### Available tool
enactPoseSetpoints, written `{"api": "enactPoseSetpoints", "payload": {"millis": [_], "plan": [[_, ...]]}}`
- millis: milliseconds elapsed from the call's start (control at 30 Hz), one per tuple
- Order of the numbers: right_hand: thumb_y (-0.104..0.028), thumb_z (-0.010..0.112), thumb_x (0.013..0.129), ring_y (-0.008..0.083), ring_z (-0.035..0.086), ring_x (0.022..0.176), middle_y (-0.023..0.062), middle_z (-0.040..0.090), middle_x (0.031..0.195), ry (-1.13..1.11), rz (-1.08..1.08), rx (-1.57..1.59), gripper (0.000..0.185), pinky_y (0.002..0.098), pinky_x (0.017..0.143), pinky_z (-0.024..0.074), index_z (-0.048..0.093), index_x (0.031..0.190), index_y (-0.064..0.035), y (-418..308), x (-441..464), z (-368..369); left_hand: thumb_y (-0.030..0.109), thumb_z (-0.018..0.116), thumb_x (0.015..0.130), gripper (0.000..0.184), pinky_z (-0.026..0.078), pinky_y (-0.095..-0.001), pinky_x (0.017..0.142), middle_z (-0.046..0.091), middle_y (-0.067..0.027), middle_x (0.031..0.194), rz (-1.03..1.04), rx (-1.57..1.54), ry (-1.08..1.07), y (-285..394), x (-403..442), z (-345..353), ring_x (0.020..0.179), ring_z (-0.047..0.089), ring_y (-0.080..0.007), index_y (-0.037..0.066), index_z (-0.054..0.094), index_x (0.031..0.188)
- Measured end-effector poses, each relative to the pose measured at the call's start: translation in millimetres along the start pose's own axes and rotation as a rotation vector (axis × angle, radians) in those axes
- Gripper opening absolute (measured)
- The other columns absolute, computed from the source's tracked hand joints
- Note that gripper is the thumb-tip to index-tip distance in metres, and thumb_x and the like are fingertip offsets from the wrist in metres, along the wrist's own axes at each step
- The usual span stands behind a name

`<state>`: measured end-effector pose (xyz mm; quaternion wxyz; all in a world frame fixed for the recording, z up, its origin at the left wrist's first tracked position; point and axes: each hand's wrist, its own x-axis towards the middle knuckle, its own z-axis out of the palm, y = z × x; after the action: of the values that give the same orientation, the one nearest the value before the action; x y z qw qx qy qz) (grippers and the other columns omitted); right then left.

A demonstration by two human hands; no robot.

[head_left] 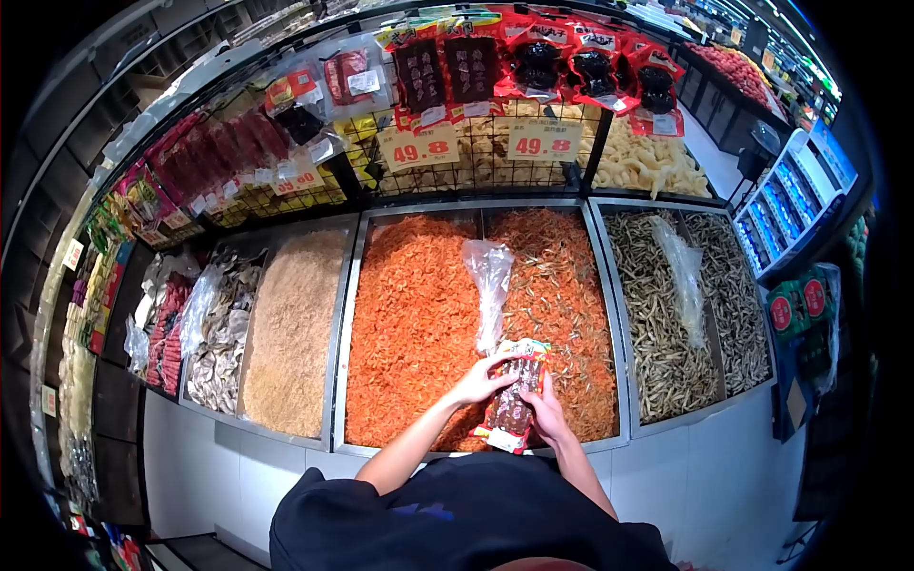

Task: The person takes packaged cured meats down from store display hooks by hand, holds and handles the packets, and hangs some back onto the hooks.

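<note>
A red-edged plastic packet of dark cured meat point(508, 407) is held between my two hands, low over the bin of orange dried shrimp point(411, 314). My left hand point(484, 380) grips the packet's upper left side, its fingers lying across the front. My right hand point(546, 413) holds its right edge, thumb on the front and the other fingers partly hidden. A white price label shows at the packet's lower end. Just beyond the packet, a clear plastic bag point(489, 285) lies on the divider between the two shrimp compartments.
Small dried fish point(657, 333) fill the right bin; pale tiny dried shrimp point(293, 328) fill one at left. Similar red packets point(470, 68) hang on a wire rack above price signs point(419, 147). A blue-and-white display stand point(792, 195) is at right. Metal rims point(609, 319) edge the bins.
</note>
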<state>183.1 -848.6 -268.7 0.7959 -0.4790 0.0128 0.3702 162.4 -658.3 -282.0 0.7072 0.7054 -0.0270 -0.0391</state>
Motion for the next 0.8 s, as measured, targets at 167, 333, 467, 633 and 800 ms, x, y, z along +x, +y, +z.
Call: {"api": "enactPoseSetpoints", "payload": {"millis": [167, 333, 467, 633, 800], "plan": [[-0.005, 0.050, 0.096, 0.0176, 0.056, 0.108, 0.0102, 0.053, 0.122, -0.099, 0.076, -0.063, 0.064, 0.0351, 0.090, 0.0513, 0.018, 0.151, -0.0131, 1.7, 5.0, 5.2, 0.008, 0.065, 0.089, 0.048, 0.047, -0.0301, 0.096, 0.060, -0.0091, 0.123, -0.101, -0.260, 0.104, 19.4, 1.7, -24.1, 0.107, 0.058, -0.0155, 0.007, 0.052, 0.135], [-0.011, 0.048, 0.098, 0.0238, 0.063, 0.097, 0.0172, 0.056, 0.118, -0.079, 0.048, -0.068, 0.056, 0.0388, 0.081, 0.0570, 0.022, 0.149, -0.0106, -12.3, -7.0, -6.1, 0.004, 0.063, 0.088, 0.049, 0.051, -0.0320, 0.094, 0.059, -0.0119, 0.123, 0.024, -0.240, 0.391, 109.7, 47.2, -99.6, 0.100, 0.062, -0.0182, 0.009, 0.050, 0.135], [-0.010, 0.047, 0.098, 0.0246, 0.066, 0.091, 0.0176, 0.059, 0.113, -0.065, 0.038, -0.068, 0.051, 0.0370, 0.079, 0.0576, 0.028, 0.145, -0.0075, -4.8, -16.0, -29.7, 0.011, 0.069, 0.085, 0.046, 0.049, -0.0319, 0.094, 0.057, -0.0065, 0.123, 0.385, -0.305, 0.481, 201.6, 88.5, -161.1, 0.106, 0.058, -0.0165, 0.004, 0.054, 0.128], [-0.010, 0.048, 0.098, 0.0241, 0.066, 0.088, 0.0172, 0.061, 0.108, -0.006, 0.029, -0.054, 0.048, 0.0351, 0.077, 0.0578, 0.032, 0.143, -0.0069, -10.4, -25.9, -36.8, 0.010, 0.071, 0.085, 0.050, 0.041, -0.0304, 0.099, 0.056, -0.0063, 0.121, 0.740, 0.187, 0.640, 315.4, 112.8, -182.4, 0.113, 0.052, -0.0159, 0.002, 0.053, 0.131], [-0.010, 0.048, 0.098, 0.0243, 0.066, 0.087, 0.0182, 0.061, 0.105, 0.035, 0.016, -0.036, 0.046, 0.0357, 0.077, 0.0574, 0.034, 0.142, -0.0063, -10.8, -25.7, -35.7, 0.019, 0.078, 0.080, 0.060, 0.039, -0.0328, 0.102, 0.057, -0.0109, 0.125, 0.864, 0.573, 0.754, 347.0, 152.9, -223.1, 0.116, 0.053, -0.0197, 0.001, 0.053, 0.131]]}}
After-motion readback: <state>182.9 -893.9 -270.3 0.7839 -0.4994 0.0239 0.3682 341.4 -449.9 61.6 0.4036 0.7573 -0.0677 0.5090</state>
